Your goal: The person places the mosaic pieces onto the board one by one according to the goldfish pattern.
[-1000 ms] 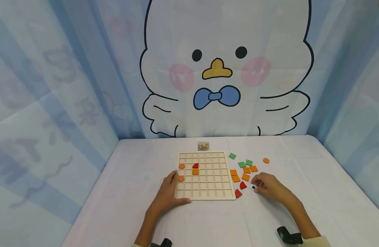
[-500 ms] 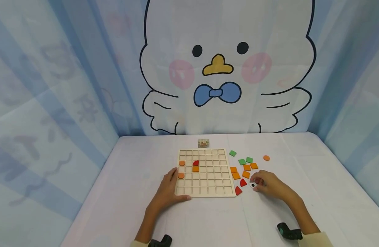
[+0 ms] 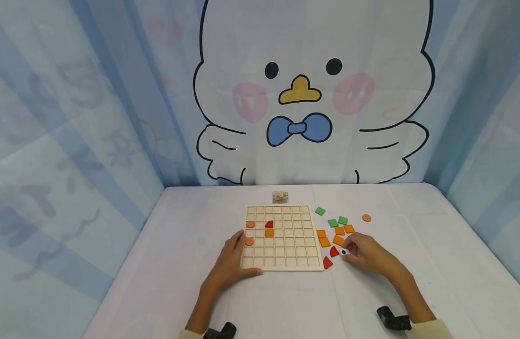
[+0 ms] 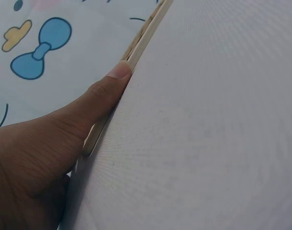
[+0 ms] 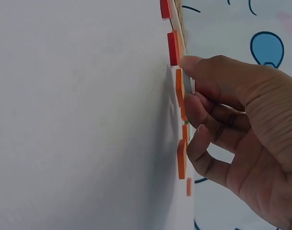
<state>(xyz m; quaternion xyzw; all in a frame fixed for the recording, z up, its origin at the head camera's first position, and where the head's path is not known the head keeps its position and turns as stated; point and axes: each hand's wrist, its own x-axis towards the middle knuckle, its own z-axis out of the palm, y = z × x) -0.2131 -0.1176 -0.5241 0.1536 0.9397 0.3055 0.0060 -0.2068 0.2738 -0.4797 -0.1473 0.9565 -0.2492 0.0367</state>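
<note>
A pale wooden grid board [image 3: 291, 235] lies flat on the table. Two orange discs, a red quarter-round tile and an orange square tile [image 3: 269, 232] sit in its cells. Across the board's near left corner my left hand [image 3: 230, 260] rests, its straight thumb against the front edge and the fingers along the left side. Between thumb and fingertips, my right hand [image 3: 370, 254] pinches a small white disc with a black dot [image 3: 343, 252], an eye-like piece. In the right wrist view the disc [image 5: 188, 82] appears edge-on, partly hidden by the fingers.
Right of the board lie two red quarter-round tiles [image 3: 328, 262], several orange squares [image 3: 324, 242], three green tiles [image 3: 320, 211] and an orange disc [image 3: 366, 218]. A small patterned card or block [image 3: 280, 197] is behind the board. A printed curtain [image 3: 302, 155] hangs beyond the table.
My right hand has shifted slightly left toward the board, and the white disc it pinches has come closer to the red tiles. My left hand keeps its place on the board.
</note>
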